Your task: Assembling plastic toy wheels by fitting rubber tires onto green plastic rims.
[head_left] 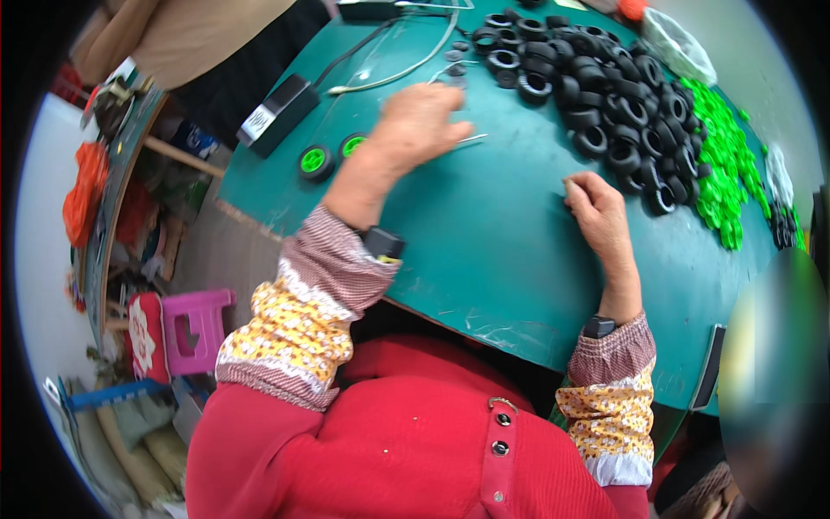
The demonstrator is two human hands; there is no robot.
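Observation:
On the left of the green table (493, 259), my left hand (415, 125) reaches out with thumb and fingers apart, slightly blurred. A thin metal rod (471, 139) lies beside its thumb, and small dark discs (456, 55) lie just past its fingers. Nothing shows in its grasp. My right hand (599, 214) is curled over the right part of the table, thumb against forefinger; what it pinches, if anything, is too small to make out. Two small wheels (316, 163) with black tyres and green hubs are left of my left wrist.
A large heap of black rubber tyres (622, 112) spreads across the far right, with bright green plastic hubs (719, 169) beyond it. A black box (278, 115) with a cable sits at the left edge. Another person (207, 43) is at the far left; a pink stool (194, 333) stands below.

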